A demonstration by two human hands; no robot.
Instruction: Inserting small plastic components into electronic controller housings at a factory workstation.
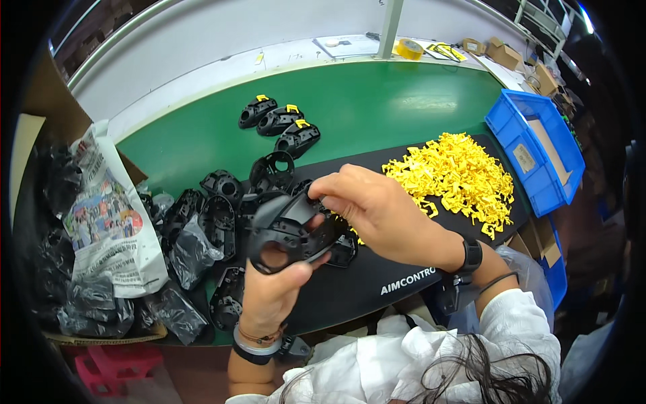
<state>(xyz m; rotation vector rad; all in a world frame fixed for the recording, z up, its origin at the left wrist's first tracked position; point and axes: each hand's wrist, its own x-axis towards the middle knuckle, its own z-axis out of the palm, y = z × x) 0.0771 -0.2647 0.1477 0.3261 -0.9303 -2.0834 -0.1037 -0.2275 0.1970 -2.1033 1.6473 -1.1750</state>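
Note:
A black plastic shell point(279, 225) with a round opening at its near end is held above the black mat point(323, 296). My left hand point(279, 286) is closed around its underside, with the thumb along the near edge. At the shell's far right end, my right hand point(367, 205) has its fingers bent and closed on the rim. Whether a small part sits between those fingers is hidden. Right of my right hand lies a heap of small yellow plastic clips point(461, 175). Several loose black shells point(219, 222) lie left of and behind the held one.
Three black shells point(279, 122) with yellow clips stand in a row on the green table point(363, 101). A carton of plastic-wrapped black parts point(101, 303) and a newspaper sheet point(111, 222) are at left. A blue bin point(531, 151) stands at right, yellow tape point(409, 49) at the back.

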